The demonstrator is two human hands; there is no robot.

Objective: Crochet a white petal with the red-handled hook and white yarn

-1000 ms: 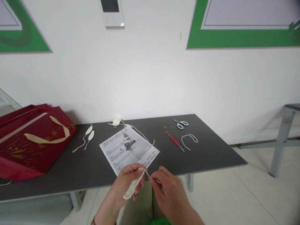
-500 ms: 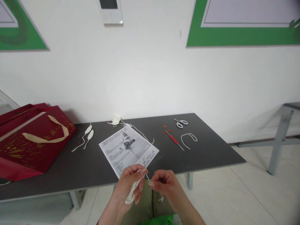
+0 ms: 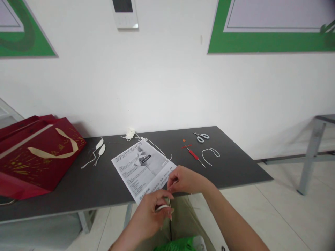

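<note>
My left hand (image 3: 158, 208) is closed on a white crocheted piece (image 3: 162, 207), which shows almost edge-on between the fingers. My right hand (image 3: 184, 179) is just above and right of it, over the near edge of the printed sheet. Its thumb and fingers are pinched together close to the left fingertips, apparently on the piece's white yarn, though the strand is mostly hidden. The printed sheet (image 3: 142, 165), with text and a flower picture, lies under and beyond the hands.
On the dark table (image 3: 230, 164) are scissors (image 3: 200, 137), a red-handled crochet hook (image 3: 193, 154), a small orange ring (image 3: 184, 140) and a loose yarn piece (image 3: 209, 150). White crocheted petals (image 3: 102, 150) and a yarn bundle (image 3: 130, 134) lie farther left. A red gift bag (image 3: 49, 157) stands at left.
My right hand has moved up and away from me, over the sheet's edge. My left hand has turned, so the crocheted piece now shows edge-on. The sheet has shifted slightly.
</note>
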